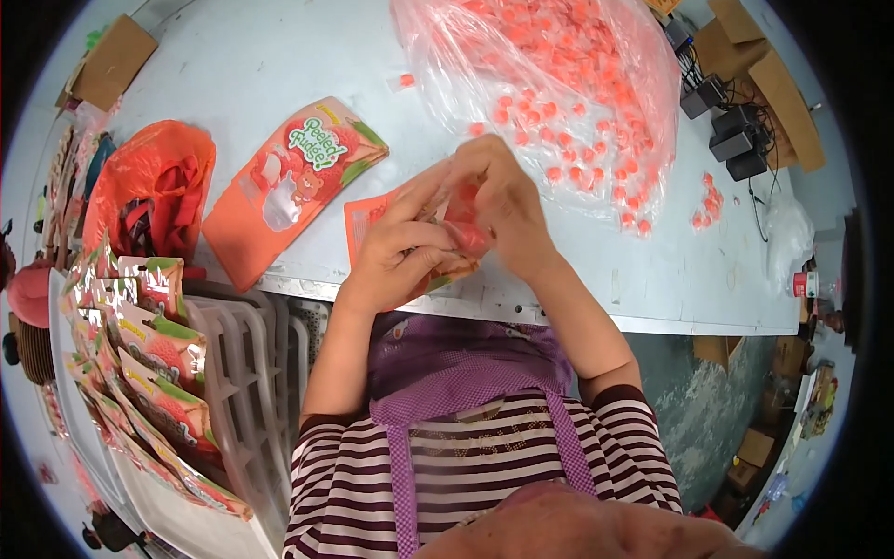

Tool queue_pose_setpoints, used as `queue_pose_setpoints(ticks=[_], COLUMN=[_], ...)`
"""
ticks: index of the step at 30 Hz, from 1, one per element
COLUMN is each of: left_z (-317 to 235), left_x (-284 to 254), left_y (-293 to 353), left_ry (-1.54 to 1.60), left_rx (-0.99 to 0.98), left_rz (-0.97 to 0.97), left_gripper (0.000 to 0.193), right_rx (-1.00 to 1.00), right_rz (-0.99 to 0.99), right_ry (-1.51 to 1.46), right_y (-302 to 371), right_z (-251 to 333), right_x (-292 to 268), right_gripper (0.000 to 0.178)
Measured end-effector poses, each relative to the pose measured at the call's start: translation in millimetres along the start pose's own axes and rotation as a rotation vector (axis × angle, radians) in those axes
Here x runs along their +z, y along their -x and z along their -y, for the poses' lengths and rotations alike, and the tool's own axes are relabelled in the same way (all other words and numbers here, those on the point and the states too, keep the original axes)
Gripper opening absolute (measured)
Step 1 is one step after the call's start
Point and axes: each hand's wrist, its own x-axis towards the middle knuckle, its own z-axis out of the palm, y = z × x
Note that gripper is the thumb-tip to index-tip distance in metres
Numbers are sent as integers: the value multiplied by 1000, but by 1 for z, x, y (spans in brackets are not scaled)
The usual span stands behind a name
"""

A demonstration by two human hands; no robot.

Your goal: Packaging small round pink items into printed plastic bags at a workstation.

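One red pouch (pixel 365 225) was held above the white table (pixel 605 293), pinched by fingers of the left hand (pixel 393 259). The right hand (pixel 510 210) was curled at its opening; whether its fingers were pinching anything could not be told. Farther, a second pouch (pixel 279 200) was laid flat at left; beyond, red pieces (pixel 587 56) were spread in a clear bag (pixel 445 70).

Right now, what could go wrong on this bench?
- Flat pouch reaches the table's near edge; a bump could knock it off.
- Loose red pieces lie outside the clear bag; a sweep of the arm might scatter them.
- Pouches on the left lean overlapped on a tray stack; they may slide.
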Motion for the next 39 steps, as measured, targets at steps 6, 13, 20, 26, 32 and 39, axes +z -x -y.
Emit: queue_pose_setpoints(ticks=[6, 13, 20, 26, 32, 39], left_z=[5, -8, -28, -29, -45, -48], left_x=[-1, -1, -9, 1, 19, 21], left_y=[6, 7, 3, 11, 16, 12], left_ry=[107, 400, 64, 533, 474, -640], left_rx=[92, 67, 241, 135, -21, 182], left_rz=[-69, -196, 138, 75, -115, -99], left_gripper=[4, 9, 9, 6, 66, 43], right_rx=[34, -189, 64, 25, 48, -59], right_rz=[14, 161, 587, 687, 426, 384], right_ry=[256, 430, 516, 618, 780, 857], right_y=[-8, 15, 23, 30, 35, 32], right_z=[14, 16, 49, 58, 73, 65], right_x=[11, -14, -13, -29, -36, -31], right_gripper=[34, 29, 40, 25, 31, 34])
